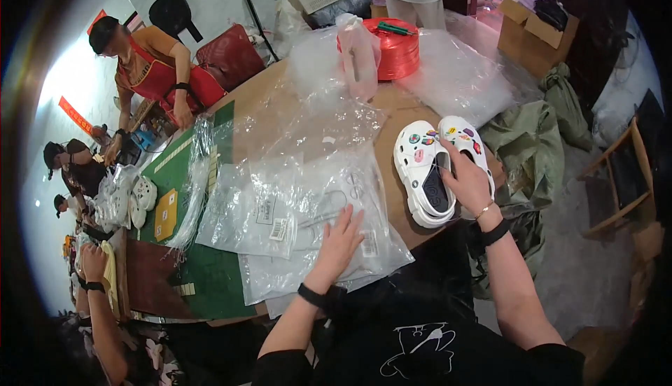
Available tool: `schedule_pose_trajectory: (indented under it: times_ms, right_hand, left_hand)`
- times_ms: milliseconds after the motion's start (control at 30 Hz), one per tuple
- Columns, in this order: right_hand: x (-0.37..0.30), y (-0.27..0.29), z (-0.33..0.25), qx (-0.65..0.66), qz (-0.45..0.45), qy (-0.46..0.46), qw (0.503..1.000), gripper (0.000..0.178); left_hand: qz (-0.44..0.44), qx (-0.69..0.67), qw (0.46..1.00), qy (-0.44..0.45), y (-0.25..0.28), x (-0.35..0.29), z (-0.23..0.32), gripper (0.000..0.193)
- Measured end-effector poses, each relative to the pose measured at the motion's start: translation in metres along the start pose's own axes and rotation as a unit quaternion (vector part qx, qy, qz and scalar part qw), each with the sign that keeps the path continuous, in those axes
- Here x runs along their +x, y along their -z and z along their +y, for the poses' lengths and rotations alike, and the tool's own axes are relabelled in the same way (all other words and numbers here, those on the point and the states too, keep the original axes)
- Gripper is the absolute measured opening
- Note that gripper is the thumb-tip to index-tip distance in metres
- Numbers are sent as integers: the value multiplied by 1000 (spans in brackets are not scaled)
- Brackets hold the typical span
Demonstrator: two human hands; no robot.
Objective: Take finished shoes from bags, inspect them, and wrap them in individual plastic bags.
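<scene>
A pair of white clogs [413,169] with colourful charms on the toes sits side by side at the table's right edge. My right hand [470,181] reaches over the pair, its thumb at the opening of the left clog and its fingers around the inner sides. Flat clear plastic bags [245,193] with printing and white labels lie stacked in front of me. On top of that stack rests my left hand [338,242], fingers stretched out, holding nothing.
Beyond the bags stands a red roll of plastic twine [402,53] with green-handled snips [393,28] on it. Loose clear film [462,78] covers the far right. Thin white strands [199,183] lie at left on a green mat [224,274]. Other people work along the left side.
</scene>
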State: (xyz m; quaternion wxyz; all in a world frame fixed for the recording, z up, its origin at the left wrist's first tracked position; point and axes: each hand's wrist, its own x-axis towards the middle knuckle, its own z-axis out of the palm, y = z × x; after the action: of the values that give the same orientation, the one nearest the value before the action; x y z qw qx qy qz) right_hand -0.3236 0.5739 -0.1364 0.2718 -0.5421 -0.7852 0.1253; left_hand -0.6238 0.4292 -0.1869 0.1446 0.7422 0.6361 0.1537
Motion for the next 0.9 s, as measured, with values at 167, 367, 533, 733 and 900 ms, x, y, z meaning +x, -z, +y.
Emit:
schedule_pose_trajectory:
  times_ms: [167,367,533,733,900]
  right_hand:
    - [3,2,-2,7,5,13,1000,65]
    - [7,8,-2,7,-1,5,1000,63]
    - [-9,52,-27,-141,-45,23,989,60]
    - [-35,50,-114,28,48,383,922,34]
    - [-44,1,-113,33,29,537,843,20]
  left_hand:
    - [-58,-334,941,-7,54,-54,4,48]
    - [101,-702,702,61,82,-63,19,58]
    - [127,-643,750,91,87,-49,32,52]
    - [63,-484,872,43,83,-54,39,49]
    - [87,-582,805,71,65,-54,41,55]
